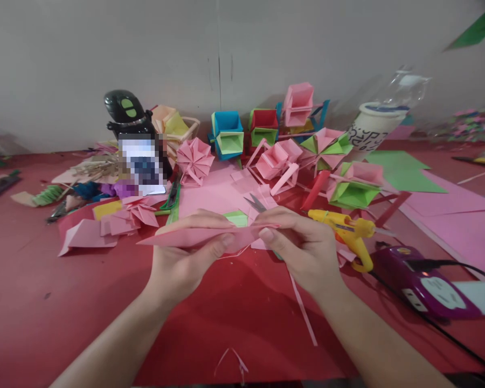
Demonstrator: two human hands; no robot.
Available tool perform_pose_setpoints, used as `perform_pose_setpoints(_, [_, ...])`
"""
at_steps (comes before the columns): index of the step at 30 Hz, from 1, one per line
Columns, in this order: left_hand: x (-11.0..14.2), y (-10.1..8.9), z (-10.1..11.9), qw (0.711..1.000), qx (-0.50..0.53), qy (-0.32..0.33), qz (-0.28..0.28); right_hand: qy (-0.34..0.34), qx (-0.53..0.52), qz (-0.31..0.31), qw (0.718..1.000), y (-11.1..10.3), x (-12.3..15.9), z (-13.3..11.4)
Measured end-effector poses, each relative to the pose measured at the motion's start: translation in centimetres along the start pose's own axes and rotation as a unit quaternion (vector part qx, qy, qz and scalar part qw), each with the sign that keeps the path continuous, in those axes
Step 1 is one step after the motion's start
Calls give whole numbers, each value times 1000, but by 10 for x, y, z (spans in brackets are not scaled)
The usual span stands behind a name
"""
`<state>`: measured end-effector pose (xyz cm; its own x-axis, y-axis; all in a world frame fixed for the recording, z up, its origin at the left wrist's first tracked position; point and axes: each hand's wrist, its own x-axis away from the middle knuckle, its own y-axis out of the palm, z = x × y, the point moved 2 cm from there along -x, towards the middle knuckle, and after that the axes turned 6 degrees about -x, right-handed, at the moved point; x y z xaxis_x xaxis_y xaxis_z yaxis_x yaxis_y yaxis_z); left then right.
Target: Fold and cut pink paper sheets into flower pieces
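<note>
Held up above the red table, a folded sheet of pink paper spans both of my hands. My left hand pinches its middle, thumb on the near side and fingers behind; a pointed end sticks out to the left. At the right end my right hand grips the same paper between thumb and fingers. Just beyond the paper, scissors lie with their blades pointing away, their handles mostly hidden behind my right hand. A bit of light green paper shows between the hands.
Several folded paper pieces, among them a blue box, stand at the back. To the right are a yellow glue gun, a purple power strip with cords, and a cup. A phone leans on a black figure at left.
</note>
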<state>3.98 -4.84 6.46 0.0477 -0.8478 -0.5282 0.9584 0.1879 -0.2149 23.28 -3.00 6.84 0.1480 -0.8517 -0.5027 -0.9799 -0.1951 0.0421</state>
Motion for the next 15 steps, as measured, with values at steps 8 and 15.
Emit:
perform_pose_setpoints(8, [0,3,-1,999,47,-12,-3,0,7,2,1000,-1,0,-1])
perform_pose_setpoints(15, [-1,5,-1,994,73,-74,-15,17,1,10,1000,1,1,1])
